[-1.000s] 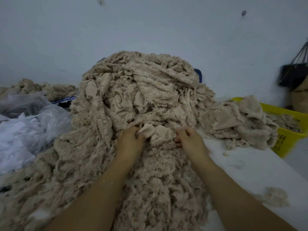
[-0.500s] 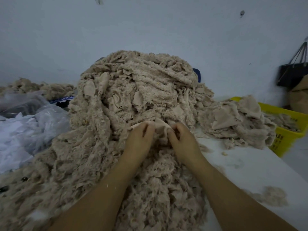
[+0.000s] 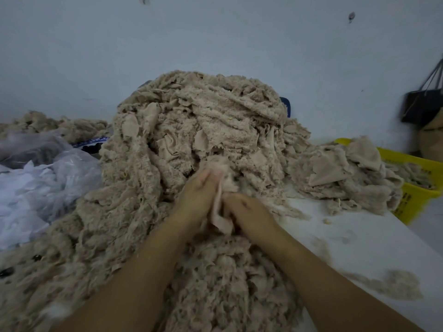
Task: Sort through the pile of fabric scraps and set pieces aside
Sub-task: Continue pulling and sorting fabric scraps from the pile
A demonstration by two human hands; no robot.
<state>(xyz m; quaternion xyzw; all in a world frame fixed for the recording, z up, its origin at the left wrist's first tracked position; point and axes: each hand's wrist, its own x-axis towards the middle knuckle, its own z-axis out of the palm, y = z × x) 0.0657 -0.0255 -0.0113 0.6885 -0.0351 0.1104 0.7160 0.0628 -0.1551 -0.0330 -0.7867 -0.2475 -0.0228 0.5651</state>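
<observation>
Your fingers [image 3: 206, 179] on the left hand [image 3: 195, 197] lie close together and curl over the top edge of a pale beige scrap [image 3: 219, 213], while those of the right hand [image 3: 249, 212] are bent down and tucked into the same piece, knuckles up, so that both hands grip it (the tips themselves are blurred and sunk in the cloth, so you cannot see exactly where each one presses). The two hands sit side by side, nearly touching, with the scrap hanging as a narrow fold in the gap between them. Both your forearms reach forward from the bottom edge and converge at the wrists, the left one lying over the fluffy scraps, the right one passing along the line where the cloth meets the white table [image 3: 354, 238]. The scrap is held at the near foot of the big pile [image 3: 191, 125] of beige fabric scraps, which rises in front of you against the grey wall [image 3: 215, 39]. To the right, a smaller heap [image 3: 340, 173] of the same cloth lies partly on the table and partly over the rim of a yellow basket [image 3: 417, 197]. A loose tuft [image 3: 395, 283] lies on the table near your right forearm, and a clear plastic bag [image 3: 48, 178] sits to the left of the pile.
</observation>
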